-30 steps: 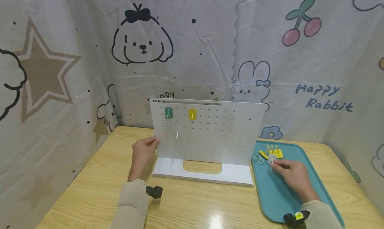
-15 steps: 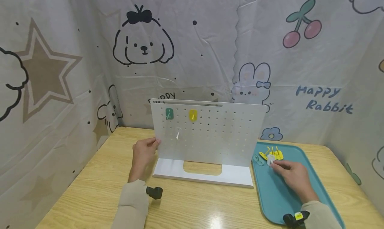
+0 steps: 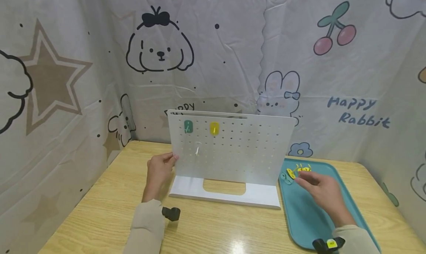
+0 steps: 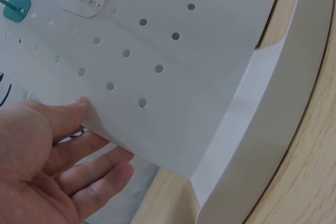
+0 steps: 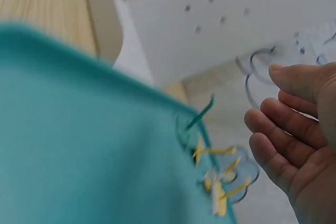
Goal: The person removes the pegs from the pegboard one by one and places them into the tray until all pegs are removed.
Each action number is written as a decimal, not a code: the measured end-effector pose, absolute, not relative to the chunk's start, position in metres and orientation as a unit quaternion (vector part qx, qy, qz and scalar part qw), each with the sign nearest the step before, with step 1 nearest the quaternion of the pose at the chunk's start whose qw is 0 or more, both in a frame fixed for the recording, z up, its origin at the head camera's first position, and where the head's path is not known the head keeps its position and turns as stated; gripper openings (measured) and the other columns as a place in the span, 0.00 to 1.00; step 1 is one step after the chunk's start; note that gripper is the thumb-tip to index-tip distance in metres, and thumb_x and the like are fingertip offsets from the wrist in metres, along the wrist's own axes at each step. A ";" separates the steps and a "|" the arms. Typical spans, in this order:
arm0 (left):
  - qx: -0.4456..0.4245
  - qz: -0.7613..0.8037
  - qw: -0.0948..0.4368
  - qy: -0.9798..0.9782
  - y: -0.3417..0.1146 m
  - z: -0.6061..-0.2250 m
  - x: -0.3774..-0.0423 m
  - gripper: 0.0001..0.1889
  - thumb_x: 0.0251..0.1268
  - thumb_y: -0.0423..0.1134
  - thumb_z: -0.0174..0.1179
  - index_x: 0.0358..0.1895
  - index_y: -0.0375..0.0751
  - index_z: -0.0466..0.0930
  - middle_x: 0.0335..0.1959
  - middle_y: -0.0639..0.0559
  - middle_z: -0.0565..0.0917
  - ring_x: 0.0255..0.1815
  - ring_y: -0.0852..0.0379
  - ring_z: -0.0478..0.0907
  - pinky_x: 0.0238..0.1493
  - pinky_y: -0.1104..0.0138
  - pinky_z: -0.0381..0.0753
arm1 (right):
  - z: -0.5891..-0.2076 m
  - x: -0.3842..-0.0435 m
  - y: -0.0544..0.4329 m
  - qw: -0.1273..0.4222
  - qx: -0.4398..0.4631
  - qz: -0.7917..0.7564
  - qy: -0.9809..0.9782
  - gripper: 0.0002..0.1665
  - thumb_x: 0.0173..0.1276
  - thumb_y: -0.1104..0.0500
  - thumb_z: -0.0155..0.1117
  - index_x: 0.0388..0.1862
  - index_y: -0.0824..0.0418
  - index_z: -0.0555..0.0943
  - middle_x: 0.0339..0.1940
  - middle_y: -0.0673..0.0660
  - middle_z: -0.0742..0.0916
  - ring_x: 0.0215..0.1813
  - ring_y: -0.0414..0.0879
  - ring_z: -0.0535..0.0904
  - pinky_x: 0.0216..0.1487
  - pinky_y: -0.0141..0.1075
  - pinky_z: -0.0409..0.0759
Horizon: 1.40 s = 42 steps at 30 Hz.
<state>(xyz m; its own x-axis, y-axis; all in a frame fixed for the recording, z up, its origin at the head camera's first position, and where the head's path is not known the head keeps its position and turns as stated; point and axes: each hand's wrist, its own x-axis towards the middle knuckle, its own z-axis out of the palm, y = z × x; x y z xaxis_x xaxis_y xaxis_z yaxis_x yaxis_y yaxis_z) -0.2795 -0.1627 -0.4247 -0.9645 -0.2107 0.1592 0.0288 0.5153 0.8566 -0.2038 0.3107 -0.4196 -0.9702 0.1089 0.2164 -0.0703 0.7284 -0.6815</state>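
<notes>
My left hand (image 3: 159, 170) holds the left edge of a white pegboard (image 3: 233, 154), thumb in front and fingers behind, as the left wrist view shows. On the board hang a green hook (image 3: 188, 127), a yellow hook (image 3: 214, 128) and a white hook (image 4: 83, 1). Over the tray, my right hand (image 3: 321, 191) has its thumb and fingers parted, with nothing between them in the right wrist view. Near its fingertips lie a green hook (image 3: 286, 178) and several yellow hooks (image 3: 291, 173). Among these is a loose white hook (image 5: 215, 198), covered by my hand in the head view.
The blue-green tray (image 3: 306, 224) stands right of the pegboard, close to its white base (image 3: 259, 198). Both rest on a wooden table (image 3: 206, 228). A printed curtain (image 3: 226, 54) closes off the back and sides.
My right hand has let go of the white hook it was pinching, and its fingers have spread. The left hand keeps its place on the board's edge.
</notes>
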 end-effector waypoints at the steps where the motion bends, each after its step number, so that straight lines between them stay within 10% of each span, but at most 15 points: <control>1: 0.053 -0.490 0.122 -0.862 -0.163 -0.425 -0.279 0.18 0.74 0.44 0.60 0.58 0.34 0.82 0.47 0.39 0.86 0.43 0.45 0.86 0.42 0.54 0.84 | -0.416 -0.203 0.308 0.123 -0.004 0.371 -0.920 0.33 0.70 0.42 0.67 0.58 0.69 0.82 0.54 0.64 0.86 0.55 0.61 0.82 0.51 0.54 0.79; 13: 0.047 -0.487 0.124 -0.864 -0.163 -0.424 -0.279 0.18 0.75 0.43 0.60 0.57 0.34 0.83 0.46 0.39 0.87 0.42 0.45 0.86 0.39 0.57 0.84 | -0.385 -0.196 0.278 0.173 0.070 0.383 -0.905 0.22 0.68 0.50 0.71 0.53 0.64 0.86 0.48 0.60 0.89 0.46 0.49 0.86 0.40 0.27 0.79; 42: 0.063 -0.491 0.117 -0.861 -0.162 -0.424 -0.280 0.19 0.75 0.44 0.60 0.59 0.35 0.82 0.49 0.38 0.86 0.46 0.44 0.86 0.49 0.50 0.82 | -0.351 -0.228 0.210 0.149 0.154 0.439 -0.873 0.18 0.68 0.55 0.72 0.52 0.64 0.86 0.46 0.56 0.89 0.44 0.47 0.86 0.42 0.35 0.83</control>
